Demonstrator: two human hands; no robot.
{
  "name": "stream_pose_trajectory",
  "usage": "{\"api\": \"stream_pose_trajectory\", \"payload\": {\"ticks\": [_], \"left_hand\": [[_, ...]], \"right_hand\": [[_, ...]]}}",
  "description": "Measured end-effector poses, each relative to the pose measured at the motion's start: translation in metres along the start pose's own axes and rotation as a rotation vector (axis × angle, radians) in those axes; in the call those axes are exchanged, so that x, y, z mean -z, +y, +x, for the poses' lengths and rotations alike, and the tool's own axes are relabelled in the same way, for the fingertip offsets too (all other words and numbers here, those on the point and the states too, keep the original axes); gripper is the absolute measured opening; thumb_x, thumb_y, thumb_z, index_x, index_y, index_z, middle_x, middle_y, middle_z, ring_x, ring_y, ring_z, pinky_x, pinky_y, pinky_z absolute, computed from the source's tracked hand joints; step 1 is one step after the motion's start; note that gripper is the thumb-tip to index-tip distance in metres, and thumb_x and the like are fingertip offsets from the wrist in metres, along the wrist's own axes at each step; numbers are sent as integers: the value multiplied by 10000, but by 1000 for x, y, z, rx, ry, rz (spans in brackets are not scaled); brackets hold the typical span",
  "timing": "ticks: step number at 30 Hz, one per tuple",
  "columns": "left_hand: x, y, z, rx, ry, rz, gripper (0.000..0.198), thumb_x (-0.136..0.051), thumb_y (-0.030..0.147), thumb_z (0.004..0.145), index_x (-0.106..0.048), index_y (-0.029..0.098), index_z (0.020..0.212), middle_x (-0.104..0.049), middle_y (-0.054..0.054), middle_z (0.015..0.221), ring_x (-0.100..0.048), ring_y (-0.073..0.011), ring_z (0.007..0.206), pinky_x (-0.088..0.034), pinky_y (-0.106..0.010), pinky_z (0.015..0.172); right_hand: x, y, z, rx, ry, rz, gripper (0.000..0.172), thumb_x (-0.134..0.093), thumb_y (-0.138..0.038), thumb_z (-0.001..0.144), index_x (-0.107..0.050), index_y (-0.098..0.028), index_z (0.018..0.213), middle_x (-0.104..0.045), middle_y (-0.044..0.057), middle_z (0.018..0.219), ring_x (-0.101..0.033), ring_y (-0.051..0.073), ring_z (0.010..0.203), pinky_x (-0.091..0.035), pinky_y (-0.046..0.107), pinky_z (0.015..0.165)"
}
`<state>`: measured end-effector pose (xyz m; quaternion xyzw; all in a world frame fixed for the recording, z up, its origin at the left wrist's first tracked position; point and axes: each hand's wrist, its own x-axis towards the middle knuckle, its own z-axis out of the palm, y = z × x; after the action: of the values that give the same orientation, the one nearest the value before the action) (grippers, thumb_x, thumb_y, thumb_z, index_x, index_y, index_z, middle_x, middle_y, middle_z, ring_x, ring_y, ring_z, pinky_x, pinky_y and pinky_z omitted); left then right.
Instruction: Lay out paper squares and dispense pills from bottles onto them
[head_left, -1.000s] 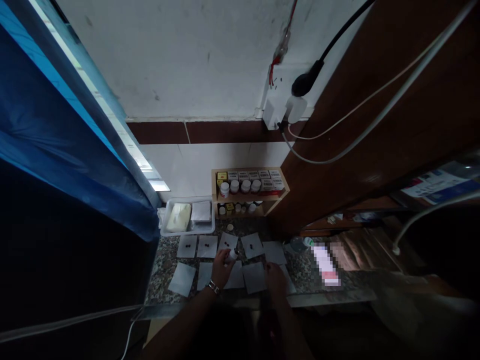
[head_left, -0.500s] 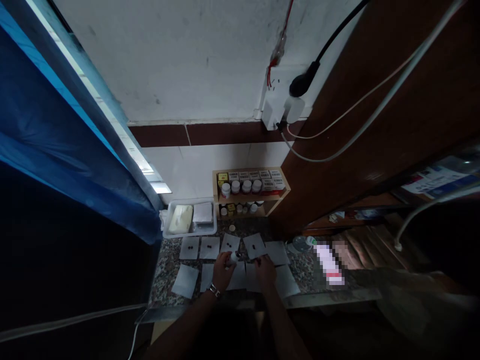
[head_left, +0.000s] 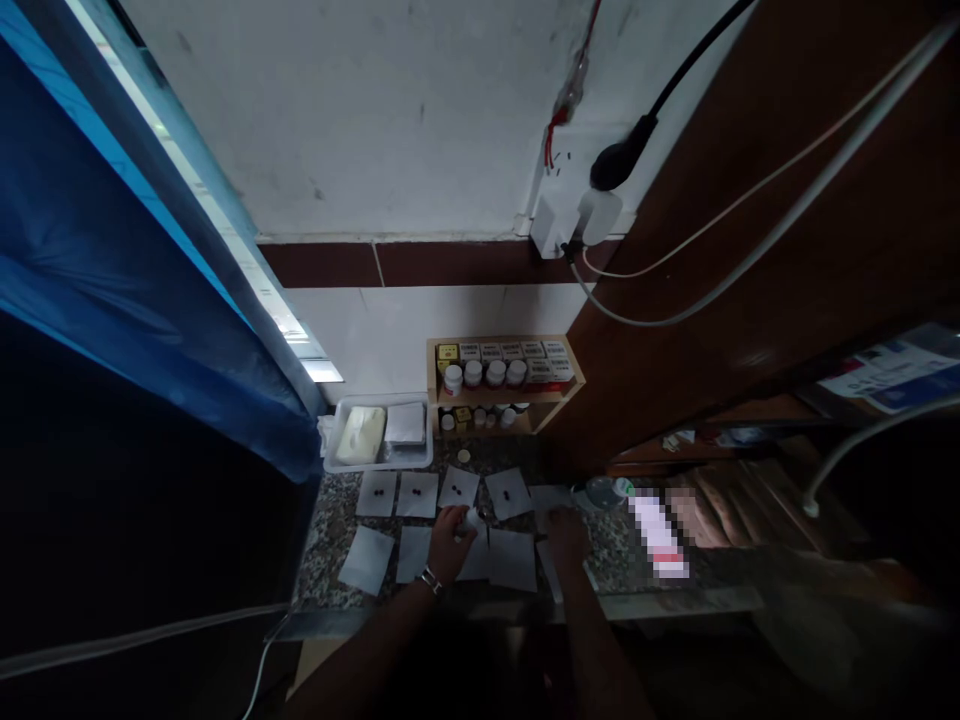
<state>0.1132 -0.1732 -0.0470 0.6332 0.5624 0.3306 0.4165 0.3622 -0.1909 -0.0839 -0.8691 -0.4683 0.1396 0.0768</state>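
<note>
My left hand [head_left: 448, 550] is closed around a small white pill bottle [head_left: 471, 519], tilted with its mouth to the right, above the middle papers. My right hand [head_left: 568, 537] is over the far-right paper of the back row [head_left: 544, 495], fingers bunched downward; whatever they pinch is hidden. Dark pills lie in small groups on the other back-row papers, such as the paper at the left [head_left: 377, 495] and the paper right of the bottle [head_left: 508, 482]. Front-row papers, including the front-left paper [head_left: 367, 560], show no pills. A round pale cap [head_left: 464, 456] lies behind the rows.
A wooden rack [head_left: 504, 398] with bottles and boxes stands against the wall. To its left sits a clear plastic tray [head_left: 381, 466] with white paper stacks. A lidded jar [head_left: 602, 491] is at the right. Cables hang from the wall socket [head_left: 574, 190].
My right hand has moved right, from beside the bottle to the far-right back paper. My left hand keeps the bottle in nearly the same place. The view has shifted slightly.
</note>
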Motion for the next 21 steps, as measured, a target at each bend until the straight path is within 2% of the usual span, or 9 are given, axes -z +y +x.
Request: {"api": "stream_pose_trajectory", "payload": {"ticks": [3,7,10,13,17,21], "left_hand": [[0,-2,1,-12,-7,-8,368,-602,100,652,-598,205,1004,-572,-34,921,-556,-172,832,-471,-320,762],[4,-4,3,-4,3,-16,379,-603,95,645,-595,204,1007,-567,-36,945,-560,-168,836,-468,-308,759],[9,-2,4,-8,18,-19,364,-602,93,643,-593,197,992,-568,-41,951,-561,-173,849,-466,-312,771],[15,3,4,-4,24,-7,367,-603,79,632,-593,189,981,-572,-39,925,-562,-176,832,-468,-319,767],[21,9,3,14,45,5,359,-599,74,628,-601,186,969,-580,-37,918,-562,-176,835,-470,-320,774],[24,11,2,10,62,0,346,-605,82,633,-604,189,962,-582,-35,917,-566,-174,837,-473,-318,775]], "right_hand": [[1,6,14,13,-35,-57,281,-412,-246,827,-675,-147,824,-657,107,804,-599,168,705,-380,255,606],[0,-6,10,65,-26,-97,279,-440,-238,815,-666,-168,962,-656,121,938,-601,187,818,-401,271,696],[-6,-22,-4,265,-33,-86,316,-436,-200,812,-647,-194,1047,-628,109,1103,-547,200,1022,-373,287,854],[-17,-37,-21,427,-55,-100,340,-429,-229,827,-626,-213,1103,-557,102,1247,-425,229,1203,-282,364,985],[-30,-45,-36,403,-91,-148,378,-390,-274,852,-573,-233,1181,-503,114,1311,-400,259,1231,-195,499,1022],[-31,-47,-41,369,-117,-82,402,-398,-272,835,-548,-249,1207,-484,113,1331,-401,276,1236,-151,569,1022]]}}
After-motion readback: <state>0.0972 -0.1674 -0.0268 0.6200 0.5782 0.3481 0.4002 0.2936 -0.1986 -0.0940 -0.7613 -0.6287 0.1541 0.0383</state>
